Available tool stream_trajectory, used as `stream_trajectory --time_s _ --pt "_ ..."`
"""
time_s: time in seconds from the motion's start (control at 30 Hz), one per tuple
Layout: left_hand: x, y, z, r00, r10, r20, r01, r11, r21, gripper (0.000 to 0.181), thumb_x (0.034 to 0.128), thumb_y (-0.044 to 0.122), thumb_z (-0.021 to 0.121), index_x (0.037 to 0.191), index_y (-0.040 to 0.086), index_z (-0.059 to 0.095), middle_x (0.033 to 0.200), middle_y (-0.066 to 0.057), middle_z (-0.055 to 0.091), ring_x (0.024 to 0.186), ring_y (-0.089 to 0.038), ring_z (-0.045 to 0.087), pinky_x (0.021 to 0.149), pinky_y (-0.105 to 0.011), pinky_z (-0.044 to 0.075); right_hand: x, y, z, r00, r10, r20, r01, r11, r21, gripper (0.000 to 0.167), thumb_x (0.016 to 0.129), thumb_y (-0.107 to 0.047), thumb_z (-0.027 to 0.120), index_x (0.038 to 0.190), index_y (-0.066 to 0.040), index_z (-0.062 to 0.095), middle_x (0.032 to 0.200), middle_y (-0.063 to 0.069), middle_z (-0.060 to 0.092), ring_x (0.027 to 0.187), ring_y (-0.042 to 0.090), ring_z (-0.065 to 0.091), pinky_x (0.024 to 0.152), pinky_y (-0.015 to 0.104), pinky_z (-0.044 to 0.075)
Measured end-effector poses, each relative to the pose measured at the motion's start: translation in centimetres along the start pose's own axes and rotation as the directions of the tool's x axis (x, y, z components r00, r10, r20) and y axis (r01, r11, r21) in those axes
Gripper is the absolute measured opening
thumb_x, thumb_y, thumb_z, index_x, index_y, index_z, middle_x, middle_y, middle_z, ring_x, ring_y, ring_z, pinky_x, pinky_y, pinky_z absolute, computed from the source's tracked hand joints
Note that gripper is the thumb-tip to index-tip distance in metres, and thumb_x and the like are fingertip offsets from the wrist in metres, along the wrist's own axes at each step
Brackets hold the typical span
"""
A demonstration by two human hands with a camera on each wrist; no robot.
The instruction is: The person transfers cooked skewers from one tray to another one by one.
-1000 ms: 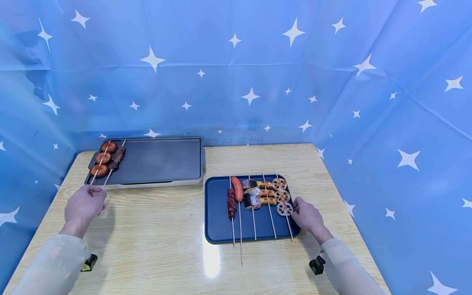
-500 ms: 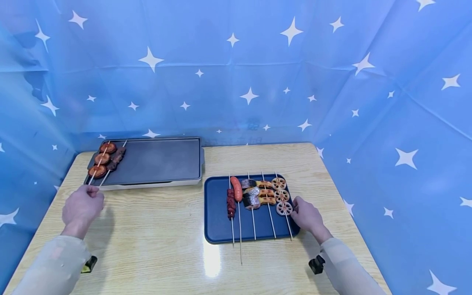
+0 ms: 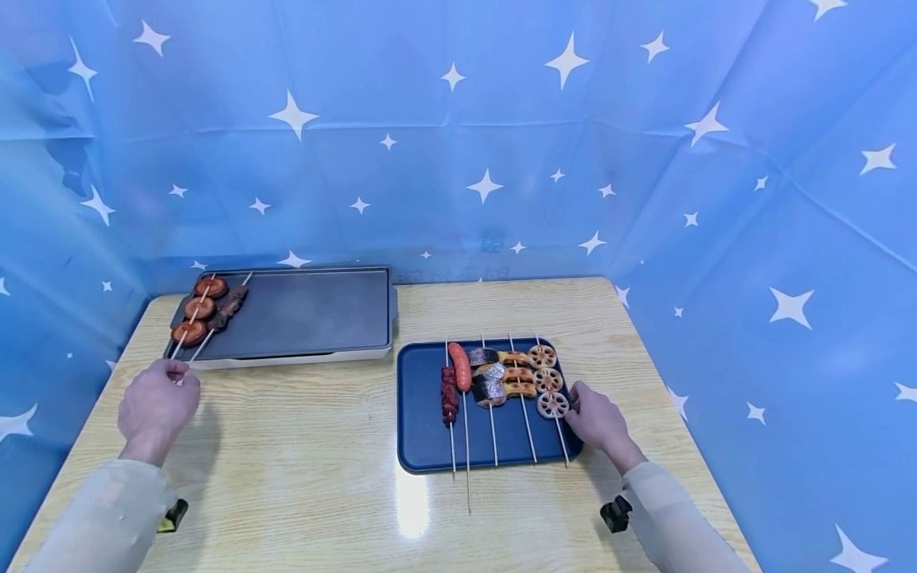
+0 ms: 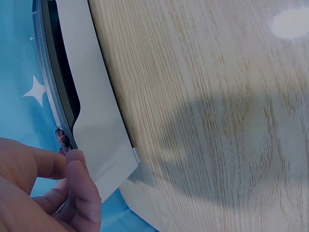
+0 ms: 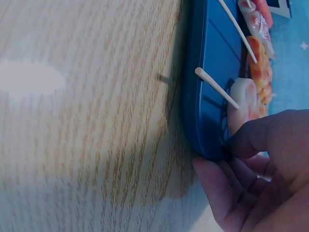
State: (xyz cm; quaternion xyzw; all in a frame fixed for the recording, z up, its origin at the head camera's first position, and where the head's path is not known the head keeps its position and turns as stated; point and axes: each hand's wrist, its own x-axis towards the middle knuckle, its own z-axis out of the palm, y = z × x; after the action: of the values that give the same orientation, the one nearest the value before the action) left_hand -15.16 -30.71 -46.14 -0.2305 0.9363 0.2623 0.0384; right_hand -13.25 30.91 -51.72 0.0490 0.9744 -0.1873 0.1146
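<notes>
At the left, my left hand [image 3: 159,406] pinches the lower stick of a dark meat skewer [image 3: 229,307] lying on the flat griddle [image 3: 315,310]. Beside it lies a skewer of round browned slices [image 3: 199,309], whose stick also runs down to the hand; whether the fingers touch it I cannot tell. In the left wrist view, thumb and fingertips [image 4: 75,157] meet close to the griddle's edge. My right hand [image 3: 598,418] grips the right rim of a blue tray [image 3: 423,446], thumb on the inside, next to the lotus root skewer [image 3: 553,406].
On the tray lie a red meat skewer [image 3: 449,395], a sausage skewer [image 3: 461,366], a fish skewer [image 3: 490,387] and a yellow-brown skewer [image 3: 519,382]. Sticks overhang its front edge. A star-patterned blue curtain [image 3: 430,199] encloses the wooden table [image 3: 308,461].
The dark meat skewer has swung slightly: its tip has shifted right and its handle end left, with my left hand moving a little left. The right hand and tray look unchanged.
</notes>
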Motion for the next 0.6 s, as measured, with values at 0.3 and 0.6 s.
stream_trajectory --time_s 0.3,0.6 --pt "0.1 0.22 -0.36 1.0 -0.009 0.015 0.008 0.999 0.037 0.052 0.0943 0.025 0.035 0.139 0.001 0.045 0.119 -0.027 0.059 0.084 -0.04 0.057 0.057 -0.041 0.038 -0.03 0.04 -0.03 1.0 0.001 -0.001 -0.001 1.0 0.002 0.013 0.089 -0.012 0.058 0.098 -0.005 0.052 0.077 0.007 0.059 0.061 0.019 0.051 0.053 0.03 0.036" --pt "0.15 0.14 -0.62 0.997 -0.012 0.077 0.005 0.997 0.081 0.054 0.0956 0.03 0.036 0.138 -0.002 0.045 0.122 -0.031 0.056 0.082 -0.038 0.058 0.056 -0.039 0.039 -0.09 0.07 -0.05 1.0 0.003 0.002 -0.003 1.0 0.005 0.014 0.089 -0.012 0.058 0.099 -0.005 0.051 0.077 0.007 0.058 0.061 0.019 0.05 0.053 0.03 0.036"
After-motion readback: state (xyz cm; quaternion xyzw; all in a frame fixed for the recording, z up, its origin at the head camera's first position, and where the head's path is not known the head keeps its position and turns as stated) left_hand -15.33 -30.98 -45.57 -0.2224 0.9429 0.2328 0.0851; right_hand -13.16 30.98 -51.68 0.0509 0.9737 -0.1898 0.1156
